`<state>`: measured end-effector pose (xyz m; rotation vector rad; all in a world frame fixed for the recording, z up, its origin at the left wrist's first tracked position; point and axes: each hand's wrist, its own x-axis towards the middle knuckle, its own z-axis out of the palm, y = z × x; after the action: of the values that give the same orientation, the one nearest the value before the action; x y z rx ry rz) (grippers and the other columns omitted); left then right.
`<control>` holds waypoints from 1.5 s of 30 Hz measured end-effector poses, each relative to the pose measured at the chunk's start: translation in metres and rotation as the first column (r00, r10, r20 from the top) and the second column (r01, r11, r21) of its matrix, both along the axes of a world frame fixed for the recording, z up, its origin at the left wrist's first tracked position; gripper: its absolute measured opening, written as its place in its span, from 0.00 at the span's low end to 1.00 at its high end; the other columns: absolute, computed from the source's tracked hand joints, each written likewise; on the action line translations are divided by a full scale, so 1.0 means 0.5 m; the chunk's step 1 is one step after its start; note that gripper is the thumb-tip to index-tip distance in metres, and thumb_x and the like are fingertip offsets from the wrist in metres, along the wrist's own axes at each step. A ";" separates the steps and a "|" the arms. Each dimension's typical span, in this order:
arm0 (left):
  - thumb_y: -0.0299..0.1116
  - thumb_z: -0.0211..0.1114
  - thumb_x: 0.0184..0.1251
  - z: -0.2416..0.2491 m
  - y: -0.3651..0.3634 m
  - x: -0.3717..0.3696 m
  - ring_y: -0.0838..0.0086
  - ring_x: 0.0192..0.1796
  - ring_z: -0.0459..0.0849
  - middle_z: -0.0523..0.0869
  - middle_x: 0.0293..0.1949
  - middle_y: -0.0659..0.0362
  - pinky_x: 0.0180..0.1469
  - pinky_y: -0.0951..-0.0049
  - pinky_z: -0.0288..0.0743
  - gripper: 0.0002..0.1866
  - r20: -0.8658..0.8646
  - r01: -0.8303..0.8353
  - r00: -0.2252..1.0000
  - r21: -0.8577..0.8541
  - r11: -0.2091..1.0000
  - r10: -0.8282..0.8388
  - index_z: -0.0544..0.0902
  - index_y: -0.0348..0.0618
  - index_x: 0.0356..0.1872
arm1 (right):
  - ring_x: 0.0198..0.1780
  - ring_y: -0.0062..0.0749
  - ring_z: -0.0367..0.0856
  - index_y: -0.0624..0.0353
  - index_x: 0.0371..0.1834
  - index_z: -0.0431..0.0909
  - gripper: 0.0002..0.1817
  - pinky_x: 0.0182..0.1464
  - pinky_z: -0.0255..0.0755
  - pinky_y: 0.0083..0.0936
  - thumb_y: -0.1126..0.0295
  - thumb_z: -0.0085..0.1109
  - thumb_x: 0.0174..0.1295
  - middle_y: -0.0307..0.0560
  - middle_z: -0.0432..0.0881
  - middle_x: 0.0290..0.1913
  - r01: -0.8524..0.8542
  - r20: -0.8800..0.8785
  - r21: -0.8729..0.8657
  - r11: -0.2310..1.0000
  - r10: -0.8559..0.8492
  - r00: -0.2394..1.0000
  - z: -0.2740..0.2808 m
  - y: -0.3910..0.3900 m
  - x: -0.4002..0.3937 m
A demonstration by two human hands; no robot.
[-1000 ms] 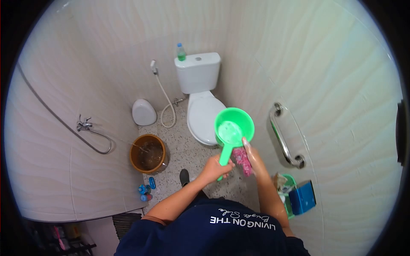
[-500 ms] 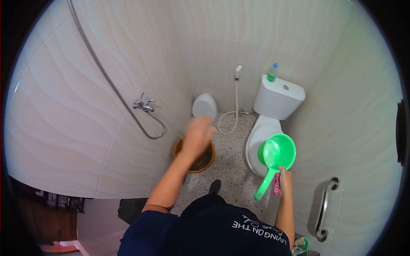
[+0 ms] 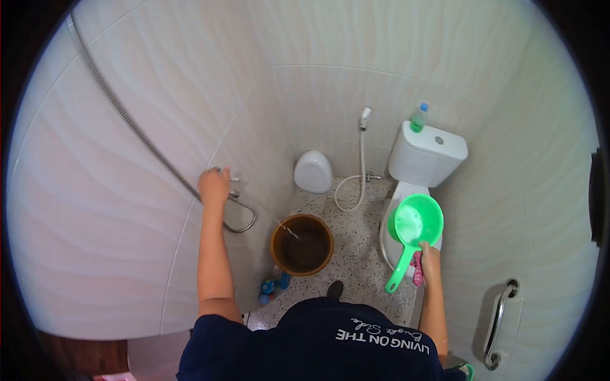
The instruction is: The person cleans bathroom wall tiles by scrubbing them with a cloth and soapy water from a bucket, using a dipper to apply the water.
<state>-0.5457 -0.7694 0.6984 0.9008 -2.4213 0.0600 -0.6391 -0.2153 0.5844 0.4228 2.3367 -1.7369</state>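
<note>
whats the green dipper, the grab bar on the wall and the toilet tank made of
Green dipper: likely glossy plastic, evenly coloured from cup to handle.
Grab bar: looks like polished metal, silvery with bright reflections.
Toilet tank: probably glazed ceramic, smooth white with a soft sheen.

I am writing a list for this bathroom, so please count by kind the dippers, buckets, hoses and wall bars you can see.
Dippers: 1, a green dipper in the right hand
Buckets: 1, a brown bucket
Hoses: 2, a grey hose and a white hose
Wall bars: 1, a metal bar
Total: 5
</note>
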 end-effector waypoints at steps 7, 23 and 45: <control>0.38 0.59 0.64 -0.037 0.011 0.027 0.51 0.36 0.74 0.77 0.22 0.46 0.42 0.54 0.65 0.20 -0.085 0.339 0.937 -0.016 0.941 -0.339 0.75 0.32 0.18 | 0.19 0.27 0.67 0.71 0.20 0.75 0.22 0.25 0.61 0.32 0.58 0.51 0.57 0.44 0.72 0.14 -0.018 -0.044 0.088 0.996 0.022 0.999 0.055 -0.048 -0.005; 0.47 0.45 0.73 -0.153 0.612 -0.132 0.65 0.46 0.81 0.83 0.40 0.49 0.54 0.65 0.72 0.24 -0.374 0.015 0.455 0.911 -0.413 -0.808 0.75 0.34 0.50 | 0.21 0.46 0.77 0.70 0.22 0.77 0.25 0.29 0.67 0.41 0.54 0.48 0.61 0.60 0.76 0.16 0.226 -0.159 0.125 0.966 -0.206 0.966 0.085 -0.029 0.009; 0.46 0.49 0.72 -0.096 0.833 -0.117 0.79 0.14 0.67 0.72 0.24 0.61 0.22 0.75 0.70 0.25 -0.353 -0.283 0.588 0.753 -0.594 -0.728 0.64 0.41 0.62 | 0.51 0.46 0.74 0.51 0.50 0.73 0.15 0.50 0.66 0.43 0.61 0.53 0.61 0.51 0.75 0.48 0.595 -0.488 0.755 0.277 -0.369 0.791 0.103 0.502 0.231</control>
<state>-0.6043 -0.3531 0.6505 0.1357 -2.3530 -3.3340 -0.5237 0.0359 0.6361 1.2962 3.4094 -0.3843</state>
